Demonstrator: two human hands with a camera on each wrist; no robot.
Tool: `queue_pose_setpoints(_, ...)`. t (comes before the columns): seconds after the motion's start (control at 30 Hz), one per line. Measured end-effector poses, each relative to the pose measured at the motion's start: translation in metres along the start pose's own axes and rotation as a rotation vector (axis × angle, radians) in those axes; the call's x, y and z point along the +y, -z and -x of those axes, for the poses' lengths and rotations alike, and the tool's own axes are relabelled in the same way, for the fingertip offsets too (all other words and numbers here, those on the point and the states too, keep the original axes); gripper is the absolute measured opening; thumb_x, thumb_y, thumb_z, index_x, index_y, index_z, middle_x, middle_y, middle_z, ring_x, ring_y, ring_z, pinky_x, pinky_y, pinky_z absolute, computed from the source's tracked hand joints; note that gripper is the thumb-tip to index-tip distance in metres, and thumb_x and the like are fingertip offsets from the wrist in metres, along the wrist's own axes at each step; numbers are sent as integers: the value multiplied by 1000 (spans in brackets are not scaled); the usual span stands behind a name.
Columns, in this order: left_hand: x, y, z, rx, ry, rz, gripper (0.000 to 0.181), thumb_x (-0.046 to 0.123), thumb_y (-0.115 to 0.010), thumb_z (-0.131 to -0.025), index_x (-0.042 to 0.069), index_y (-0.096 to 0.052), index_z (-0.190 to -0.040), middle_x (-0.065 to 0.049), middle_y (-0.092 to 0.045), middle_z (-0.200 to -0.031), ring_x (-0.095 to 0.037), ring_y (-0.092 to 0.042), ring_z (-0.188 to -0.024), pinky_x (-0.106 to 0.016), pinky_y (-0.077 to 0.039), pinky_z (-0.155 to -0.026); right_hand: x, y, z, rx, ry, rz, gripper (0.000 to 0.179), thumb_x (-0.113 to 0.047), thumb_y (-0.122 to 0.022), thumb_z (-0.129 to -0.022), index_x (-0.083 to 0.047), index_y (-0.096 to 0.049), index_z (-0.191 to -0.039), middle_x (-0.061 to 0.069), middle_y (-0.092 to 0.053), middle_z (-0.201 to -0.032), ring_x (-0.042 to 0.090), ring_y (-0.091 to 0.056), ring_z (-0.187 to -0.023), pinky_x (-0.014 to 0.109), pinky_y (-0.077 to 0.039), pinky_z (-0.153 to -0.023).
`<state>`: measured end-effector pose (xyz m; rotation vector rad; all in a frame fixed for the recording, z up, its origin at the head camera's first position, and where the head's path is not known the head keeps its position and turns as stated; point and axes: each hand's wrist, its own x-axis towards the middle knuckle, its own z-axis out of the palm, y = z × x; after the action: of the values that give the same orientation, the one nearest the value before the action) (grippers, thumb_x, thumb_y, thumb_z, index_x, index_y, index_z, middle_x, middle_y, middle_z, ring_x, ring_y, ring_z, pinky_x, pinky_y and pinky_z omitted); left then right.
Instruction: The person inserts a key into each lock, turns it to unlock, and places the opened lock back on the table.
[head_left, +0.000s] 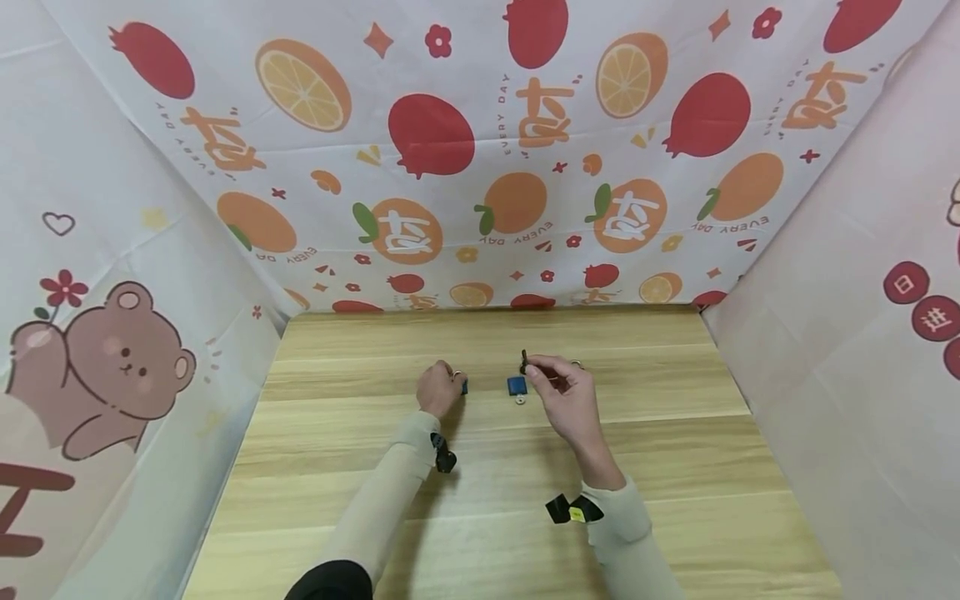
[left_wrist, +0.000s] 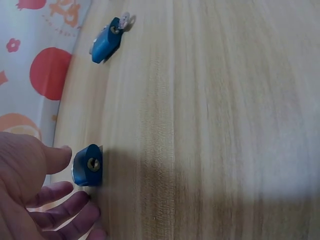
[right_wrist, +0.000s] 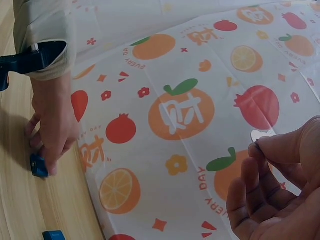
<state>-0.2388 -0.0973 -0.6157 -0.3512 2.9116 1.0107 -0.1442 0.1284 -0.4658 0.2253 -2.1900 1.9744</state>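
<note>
My left hand (head_left: pixel 439 388) holds a blue padlock (left_wrist: pixel 87 166) at the table, thumb on one side and fingers on the other; its brass keyhole faces the left wrist camera. Most of this padlock is covered by the hand in the head view. To its right lies a second blue padlock (head_left: pixel 517 386), with a silver key (head_left: pixel 521 400) in its keyhole. Above and right of that one, my right hand (head_left: pixel 567 398) pinches a small key (right_wrist: pixel 260 135) between thumb and forefinger. Only its pale rounded head shows in the right wrist view.
The padlocks stand on a light wooden table (head_left: pixel 510 483), toward its far edge. A fruit-printed cloth (head_left: pixel 465 217) hangs behind it, and pale cloth walls rise at both sides. Each wrist wears a black camera strap.
</note>
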Motion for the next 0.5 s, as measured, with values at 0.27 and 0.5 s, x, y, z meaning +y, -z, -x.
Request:
queue_pose_setpoints(0.27, 4, -3, -5, -24, 46, -20, 39, 26, -69, -94, 13, -47, -65, -2, -49, -61, -20, -44, -57, -34, -32, -51, 0, 2, 0, 7, 0, -2, 17, -10, -70, -95, 0, -76, -108, 23, -74, -105, 10, -64, -83, 18, -50, -68)
queue_pose_setpoints(0.5, 4, -4, -9, -65, 66, -6, 56, 27, -69, -94, 17, -35, -51, 3, -35, -47, -19, -38, -49, -33, -30, -46, -1, 5, -2, 8, -28, 3, 17, -14, -71, -96, -4, -76, -108, 20, -75, -106, 30, -65, -88, 18, -49, -68)
